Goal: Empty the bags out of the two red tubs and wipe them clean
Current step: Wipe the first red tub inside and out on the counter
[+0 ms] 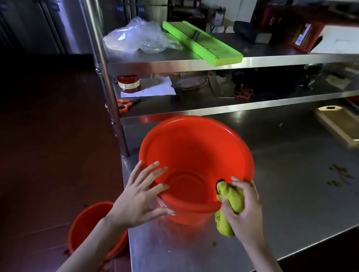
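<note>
Tipping looks the main risk: the red tub (196,160) sits tilted near the steel surface (292,182) edge, and a hard wipe on its 4 o'clock rim could skid it off toward 8 o'clock, where the second red tub (90,226) stands on the floor. Left hand (142,201), fingers spread and straight, steadies the rim at 7 o'clock without curling round it. Right hand (241,210) grips a bunched yellow cloth (231,202) against the rim. No bags show inside the tub on the surface.
</note>
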